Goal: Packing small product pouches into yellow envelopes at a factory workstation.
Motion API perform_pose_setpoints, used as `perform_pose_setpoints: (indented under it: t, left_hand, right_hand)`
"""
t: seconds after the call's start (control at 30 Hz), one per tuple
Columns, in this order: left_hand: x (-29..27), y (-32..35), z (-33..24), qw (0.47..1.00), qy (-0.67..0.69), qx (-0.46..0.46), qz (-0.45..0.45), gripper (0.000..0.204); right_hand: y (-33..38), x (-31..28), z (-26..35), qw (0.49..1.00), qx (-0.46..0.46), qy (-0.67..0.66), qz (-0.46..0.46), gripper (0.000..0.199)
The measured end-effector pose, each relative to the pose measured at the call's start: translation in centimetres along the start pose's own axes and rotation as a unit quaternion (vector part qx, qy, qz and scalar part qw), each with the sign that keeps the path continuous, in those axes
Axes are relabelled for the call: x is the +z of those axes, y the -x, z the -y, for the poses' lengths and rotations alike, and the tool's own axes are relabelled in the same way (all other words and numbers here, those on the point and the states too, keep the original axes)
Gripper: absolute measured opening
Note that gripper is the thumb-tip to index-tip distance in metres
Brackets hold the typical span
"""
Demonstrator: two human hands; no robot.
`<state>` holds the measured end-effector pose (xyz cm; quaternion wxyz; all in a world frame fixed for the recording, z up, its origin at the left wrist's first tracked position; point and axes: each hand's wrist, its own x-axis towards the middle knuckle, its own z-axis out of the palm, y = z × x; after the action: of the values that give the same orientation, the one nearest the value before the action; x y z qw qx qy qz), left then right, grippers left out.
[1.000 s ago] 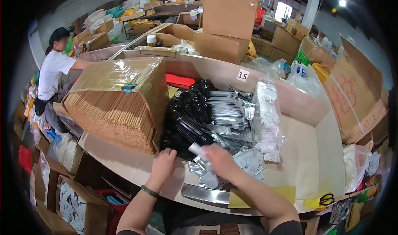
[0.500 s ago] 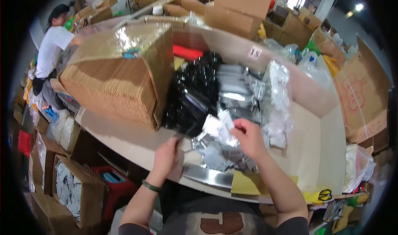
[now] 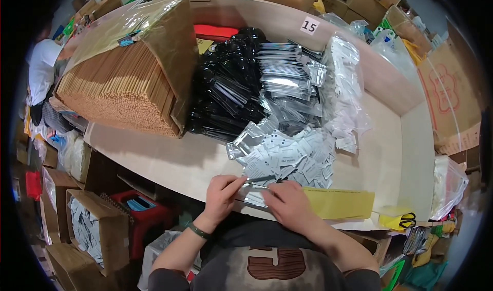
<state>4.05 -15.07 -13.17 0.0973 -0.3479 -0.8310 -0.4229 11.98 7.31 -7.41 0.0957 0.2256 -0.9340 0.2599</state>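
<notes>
My left hand (image 3: 223, 196) is closed, thumb and fingers pinching one end of a thin grey-and-silver packet (image 3: 259, 179) at the table's front edge. My right hand (image 3: 290, 203) is closed at its other end, fingertips bent over it; its exact kind is hard to make out. Just beyond lies a loose pile of small white printed sachets (image 3: 292, 157). Behind that are a stack of silver foil packets (image 3: 285, 72) and a heap of shiny black plastic-wrapped items (image 3: 231, 80). Beside my right hand lies a yellow strip (image 3: 339, 203).
A large carton (image 3: 123, 93) packed with brown padded mailers stands at the left of the walled table (image 3: 380, 162). A clear bag of white packets (image 3: 344, 85) lies to the right. Black-handled scissors (image 3: 408, 220) sit near the right corner. Cardboard boxes surround the table; a person (image 3: 43, 67) is at far left.
My right hand has come down and left from the sachet pile, and the white sachets it held are no longer seen in it. Both hands now meet at the front edge. The view has tilted down.
</notes>
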Motion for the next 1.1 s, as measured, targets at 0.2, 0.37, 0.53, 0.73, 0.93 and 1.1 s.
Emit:
perform_pose_setpoints:
  t: [0.2, 0.37, 0.53, 0.73, 0.93, 1.1]
  left_hand:
    - [-1.2, -0.6, 0.0, 0.984, 0.062, 0.029, 0.167, 0.038]
    - [-0.8, -3.1, -0.9, 0.97, 0.108, 0.036, 0.215, 0.03]
    - [-12.5, -11.7, -0.5, 0.975, -0.189, 0.082, -0.08, 0.022]
    - [-22.1, -20.4, -0.5, 0.889, -0.424, -0.17, -0.016, 0.018]
    - [-22.0, -22.0, 2.3, 0.853, -0.501, -0.146, 0.021, 0.023]
    - [-21.5, -22.7, 1.0, 0.854, -0.49, -0.17, 0.034, 0.018]
  right_hand:
    - [3.5, -2.9, -1.0, 0.994, 0.063, 0.007, 0.091, 0.039]
    - [2.6, 0.1, -0.7, 0.98, -0.05, 0.097, 0.168, 0.05]
    - [3.6, 0.1, -0.2, 0.985, -0.046, 0.11, 0.127, 0.052]
    - [3.9, 0.7, -0.1, 0.987, -0.061, 0.109, 0.101, 0.048]
    - [3.4, -0.1, -0.4, 0.992, -0.024, 0.085, 0.086, 0.046]
    - [3.4, -1.9, -0.7, 0.993, 0.024, 0.067, 0.1, 0.048]
